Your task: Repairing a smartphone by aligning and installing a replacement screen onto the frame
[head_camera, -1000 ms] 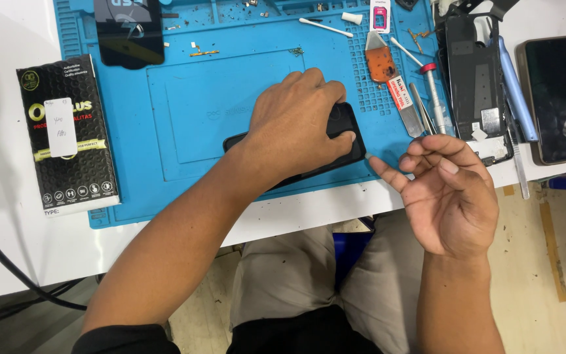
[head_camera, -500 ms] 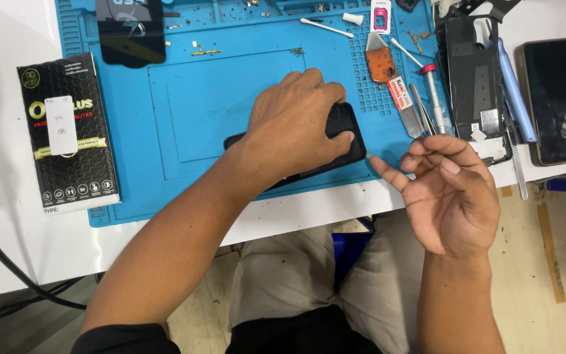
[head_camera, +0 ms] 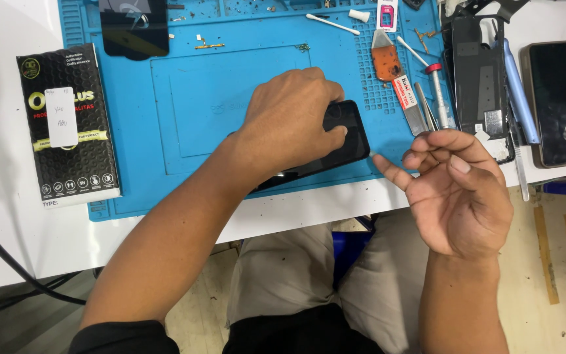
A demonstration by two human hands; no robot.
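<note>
The left hand [head_camera: 293, 121] lies flat on a black phone [head_camera: 348, 134]. Its fingers [head_camera: 327, 92] are spread out and press down on the phone; they do not curl around it. The thumb touches the dark glass near the phone's far end. Most of the phone is hidden under this hand.

The phone is long and thin. It lies slanted on the blue mat [head_camera: 191, 105], with its long side running from down near the left wrist up toward the right hand [head_camera: 456, 190]. The end that shows pokes out just past the left fingertips, and it points at the right hand.

The right hand floats in the air, palm up, past the edge of the white bench [head_camera: 8, 216]. Its fingers [head_camera: 450, 141] are bent in loosely and hold nothing that I can see. Its pointing finger reaches toward the corner of the phone and is just beside it, not touching. So the left hand is the one on the phone, and the right hand is the near helper.

The phone looks smooth, hard and shiny. The mat looks soft and rubbery, with little square pockets. Beyond the right fingers lie a flat metal scraper with an orange handle [head_camera: 391, 69] and a thin screwdriver [head_camera: 439, 98]. Far past the left arm sits a black box [head_camera: 67, 124].
</note>
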